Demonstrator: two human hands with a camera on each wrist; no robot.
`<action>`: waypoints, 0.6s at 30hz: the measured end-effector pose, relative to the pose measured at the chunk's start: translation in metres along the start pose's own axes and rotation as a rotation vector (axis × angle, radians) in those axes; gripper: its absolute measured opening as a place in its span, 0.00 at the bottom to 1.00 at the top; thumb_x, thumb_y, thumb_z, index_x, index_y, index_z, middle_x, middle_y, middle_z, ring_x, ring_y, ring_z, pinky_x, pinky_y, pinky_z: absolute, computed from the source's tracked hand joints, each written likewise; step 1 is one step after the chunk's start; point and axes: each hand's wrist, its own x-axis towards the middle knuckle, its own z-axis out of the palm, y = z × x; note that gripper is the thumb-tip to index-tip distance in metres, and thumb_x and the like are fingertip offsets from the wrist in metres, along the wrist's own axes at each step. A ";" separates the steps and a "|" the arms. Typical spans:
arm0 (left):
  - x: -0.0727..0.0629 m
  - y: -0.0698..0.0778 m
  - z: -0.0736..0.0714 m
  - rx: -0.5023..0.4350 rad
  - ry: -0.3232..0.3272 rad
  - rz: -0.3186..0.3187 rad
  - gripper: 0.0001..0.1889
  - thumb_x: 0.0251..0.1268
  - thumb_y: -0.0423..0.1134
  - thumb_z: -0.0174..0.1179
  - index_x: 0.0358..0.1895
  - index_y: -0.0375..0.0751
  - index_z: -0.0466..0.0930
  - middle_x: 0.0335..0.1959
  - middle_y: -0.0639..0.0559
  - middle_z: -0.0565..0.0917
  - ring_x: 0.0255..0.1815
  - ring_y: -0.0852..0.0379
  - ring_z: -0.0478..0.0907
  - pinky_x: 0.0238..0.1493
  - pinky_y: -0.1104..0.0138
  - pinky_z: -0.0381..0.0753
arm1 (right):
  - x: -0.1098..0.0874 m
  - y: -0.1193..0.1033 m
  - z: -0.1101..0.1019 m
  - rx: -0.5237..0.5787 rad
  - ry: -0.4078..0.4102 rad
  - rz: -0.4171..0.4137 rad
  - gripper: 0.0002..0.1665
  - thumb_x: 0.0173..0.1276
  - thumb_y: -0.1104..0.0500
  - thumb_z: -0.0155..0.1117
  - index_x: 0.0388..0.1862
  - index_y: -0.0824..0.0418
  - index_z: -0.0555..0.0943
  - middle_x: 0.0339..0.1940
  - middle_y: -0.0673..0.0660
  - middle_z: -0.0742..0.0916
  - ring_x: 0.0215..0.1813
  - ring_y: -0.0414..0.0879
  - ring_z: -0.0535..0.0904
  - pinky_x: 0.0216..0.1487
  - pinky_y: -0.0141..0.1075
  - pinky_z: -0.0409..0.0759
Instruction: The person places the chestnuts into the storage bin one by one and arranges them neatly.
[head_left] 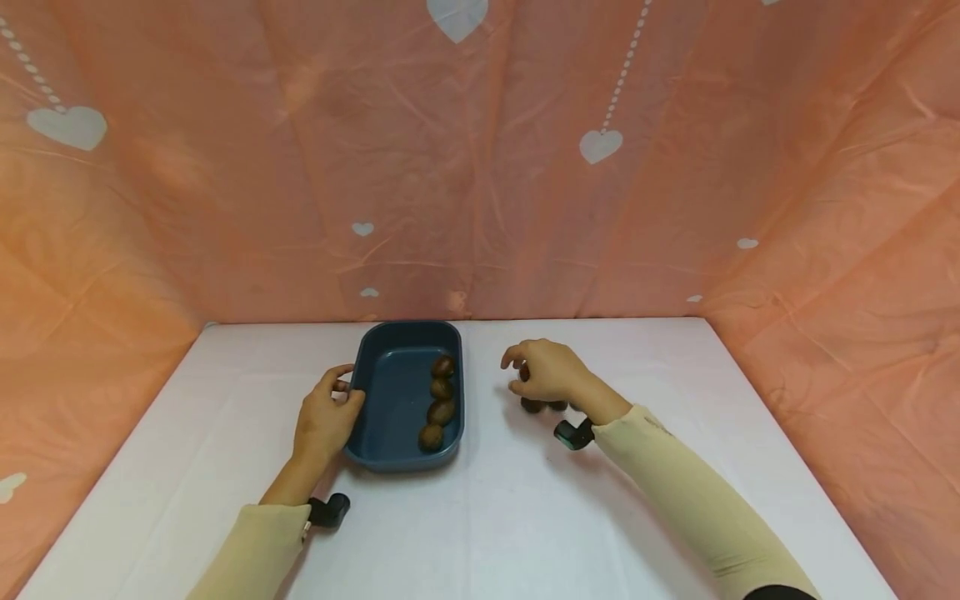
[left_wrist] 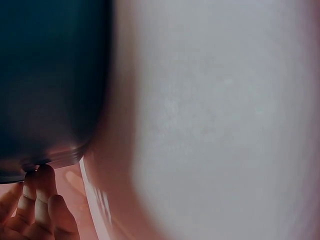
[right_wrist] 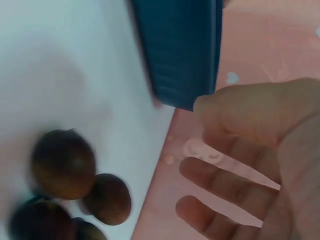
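Observation:
A deep blue rectangular tray stands on the table, with several brown chestnuts lined up along its right side. My left hand grips the tray's left edge, thumb at the rim and fingers against the outer wall. In the left wrist view its fingertips touch the tray's underside edge. To the right of the tray, my right hand hovers with bent, spread fingers near more chestnuts. The right wrist view shows nothing between its thumb and fingers; loose chestnuts lie clustered beside it.
A white cloth covers the table. Its far edge meets an orange curtain with white hearts, which also hangs at both sides. A black wrist camera sits on the left wrist, another on the right.

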 end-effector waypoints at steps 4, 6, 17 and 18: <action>0.000 0.000 0.001 -0.004 0.004 0.002 0.24 0.65 0.42 0.53 0.65 0.49 0.70 0.49 0.42 0.79 0.40 0.48 0.77 0.35 0.65 0.71 | -0.008 0.004 0.008 0.009 -0.014 0.019 0.19 0.55 0.56 0.65 0.48 0.54 0.84 0.39 0.53 0.87 0.40 0.43 0.79 0.41 0.41 0.77; 0.000 0.001 0.001 -0.004 0.006 0.000 0.24 0.64 0.43 0.53 0.65 0.49 0.70 0.49 0.43 0.79 0.39 0.48 0.77 0.35 0.65 0.71 | -0.012 0.006 0.012 0.007 -0.011 0.023 0.19 0.54 0.57 0.65 0.47 0.54 0.84 0.39 0.52 0.87 0.40 0.43 0.80 0.40 0.40 0.77; 0.000 -0.001 0.000 -0.005 0.005 -0.003 0.24 0.64 0.43 0.52 0.65 0.50 0.70 0.49 0.43 0.78 0.41 0.48 0.78 0.36 0.65 0.71 | -0.023 0.012 0.029 -0.136 0.071 0.000 0.15 0.52 0.59 0.68 0.41 0.51 0.85 0.42 0.48 0.87 0.42 0.51 0.82 0.34 0.44 0.77; 0.000 -0.001 0.000 -0.007 0.006 -0.002 0.24 0.64 0.43 0.52 0.65 0.50 0.70 0.49 0.43 0.78 0.41 0.48 0.78 0.36 0.65 0.71 | -0.024 0.013 0.030 -0.151 0.074 -0.002 0.15 0.52 0.59 0.69 0.41 0.51 0.85 0.42 0.48 0.87 0.42 0.51 0.82 0.34 0.45 0.77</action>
